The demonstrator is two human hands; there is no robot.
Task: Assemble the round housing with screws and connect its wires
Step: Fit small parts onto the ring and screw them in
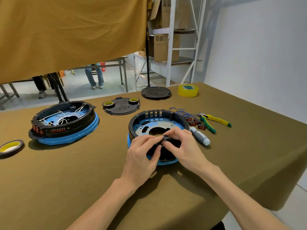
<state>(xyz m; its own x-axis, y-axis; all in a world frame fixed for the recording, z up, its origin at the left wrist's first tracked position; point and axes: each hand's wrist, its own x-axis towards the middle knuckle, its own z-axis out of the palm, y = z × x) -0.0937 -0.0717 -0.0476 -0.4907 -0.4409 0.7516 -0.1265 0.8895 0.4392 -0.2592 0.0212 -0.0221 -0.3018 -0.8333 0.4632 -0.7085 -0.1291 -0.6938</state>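
Both forearms reach in from the near edge of the desk (69,171) and meet over the round housing (157,123). Your left hand (141,156) and right hand (186,146) pinch one small black part (166,139) between the fingers (150,138), closed tight on it, just above the near rim of the housing. What the part is cannot be told at this size.

The housing rests on the desk, open side up, with its blue plate exposed.

Hazards from this position:
- A slip of the fingers probably drops the part through the large central opening of the plate, where retrieval requires lifting the housing.
- Pressing down on the near rim may tip or slide the housing, as neither hand steadies it.
- The screwdriver (200,136) lies touching the right side of the housing; a nudge may roll it off toward the desk edge.
- The loose blue wires (181,112) and red switches (195,123) lie just behind and right of the housing; a sweeping wrist may snag and scatter them.

The green-and-yellow pliers (214,122), right of the housing, carry lettering too small to read. The second housing (64,121), well left, shows no legible marking.
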